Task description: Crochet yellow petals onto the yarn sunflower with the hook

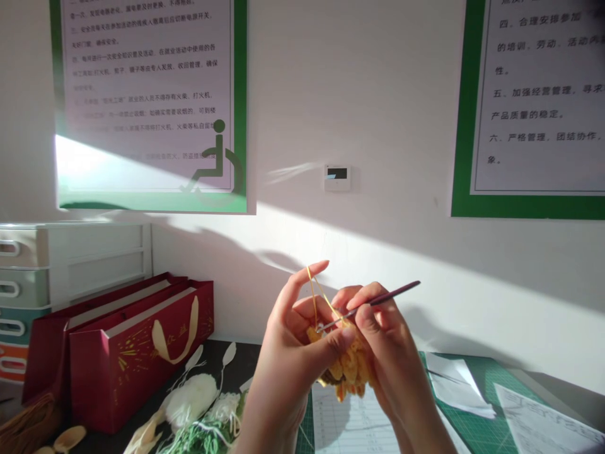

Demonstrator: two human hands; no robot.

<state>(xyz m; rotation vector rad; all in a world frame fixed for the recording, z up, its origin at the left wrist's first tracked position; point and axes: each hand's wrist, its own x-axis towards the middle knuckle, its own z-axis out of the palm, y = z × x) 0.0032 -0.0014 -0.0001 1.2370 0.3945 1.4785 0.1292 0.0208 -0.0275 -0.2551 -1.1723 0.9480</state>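
My left hand pinches a yellow crochet piece between thumb and fingers, its index finger raised with a strand of yellow yarn looped over it. In my right hand is a crochet hook with a dark purple handle, held like a pen. The hook's silver tip reaches the top edge of the piece, close to my left thumb. Petal-like yellow flaps hang below my fingers. Part of the piece is hidden behind both hands.
Dark red gift bags stand at left beside a drawer unit. White and green yarn lies near my left forearm. A printed sheet and other papers rest on a green cutting mat. Behind is a wall with posters.
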